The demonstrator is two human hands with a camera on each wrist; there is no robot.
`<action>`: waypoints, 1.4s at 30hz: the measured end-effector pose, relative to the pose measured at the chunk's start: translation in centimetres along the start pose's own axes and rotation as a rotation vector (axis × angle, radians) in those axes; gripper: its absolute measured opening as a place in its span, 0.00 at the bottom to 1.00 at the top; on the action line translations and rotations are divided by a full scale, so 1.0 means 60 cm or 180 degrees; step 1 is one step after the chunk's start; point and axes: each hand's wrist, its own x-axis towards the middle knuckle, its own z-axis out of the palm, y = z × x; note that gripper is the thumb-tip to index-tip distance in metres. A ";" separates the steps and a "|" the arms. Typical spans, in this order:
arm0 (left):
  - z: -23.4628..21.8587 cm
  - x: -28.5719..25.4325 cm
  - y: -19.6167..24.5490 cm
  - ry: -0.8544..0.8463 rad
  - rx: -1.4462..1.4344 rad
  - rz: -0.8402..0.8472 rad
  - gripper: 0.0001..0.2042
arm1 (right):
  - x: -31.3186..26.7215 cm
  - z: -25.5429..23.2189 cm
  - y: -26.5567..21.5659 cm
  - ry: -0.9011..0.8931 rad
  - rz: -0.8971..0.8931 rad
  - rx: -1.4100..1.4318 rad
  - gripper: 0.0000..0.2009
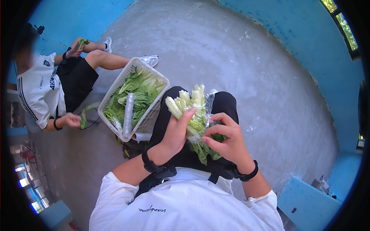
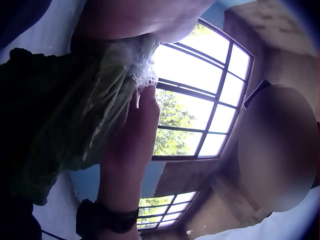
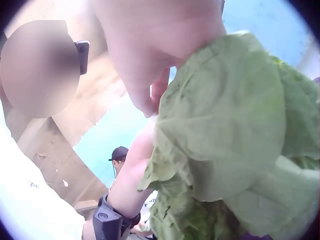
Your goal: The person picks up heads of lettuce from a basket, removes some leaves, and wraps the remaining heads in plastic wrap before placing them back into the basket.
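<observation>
A bunch of leafy greens (image 1: 197,95), pale cut stalks pointing away from me and leaves toward me, is held above my lap. Clear plastic film (image 1: 199,114) wraps round its middle. My left hand (image 1: 174,134) grips the bunch from the left, thumb laid over the film. On the other side my right hand (image 1: 230,141) pinches the film between thumb and fingertips at the bundle's lower right. Broad green leaves (image 3: 220,115) hang below the right hand in the right wrist view and hide part of its fingers. Crinkled film (image 2: 142,70) gleams between the hands in the left wrist view.
A white plastic crate (image 1: 103,111) of loose greens stands at my left, with a roll of film (image 1: 128,113) lying on top. Another roll (image 1: 142,136) sits beside it. A seated person (image 1: 50,84) holds greens at far left. A blue ledge (image 1: 308,204) is at lower right.
</observation>
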 end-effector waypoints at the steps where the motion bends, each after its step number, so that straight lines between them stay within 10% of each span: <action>1: -0.001 0.000 0.002 -0.0010 0.0008 -0.0006 0.18 | -0.002 -0.002 0.005 -0.0025 0.0046 0.0143 0.07; 10: -0.014 0.002 0.007 -0.0407 -0.0275 -0.0256 0.19 | -0.003 -0.034 0.017 -0.0402 -0.0142 0.0496 0.08; 16: -0.007 0.000 -0.001 -0.0014 -0.0091 -0.0148 0.20 | -0.006 -0.017 0.022 0.0310 0.0416 0.1262 0.05; 22: -0.009 -0.007 -0.009 -0.0729 0.0728 0.0224 0.17 | -0.005 0.000 0.022 0.0978 0.0653 0.1494 0.13; 28: 0.010 -0.006 -0.007 0.0058 0.0497 0.0522 0.15 | -0.013 0.009 0.007 0.1239 0.0977 0.2037 0.15; 42: 0.002 0.006 -0.043 0.0200 0.0679 0.0710 0.16 | -0.019 0.047 -0.017 0.0300 -0.0986 -0.1262 0.19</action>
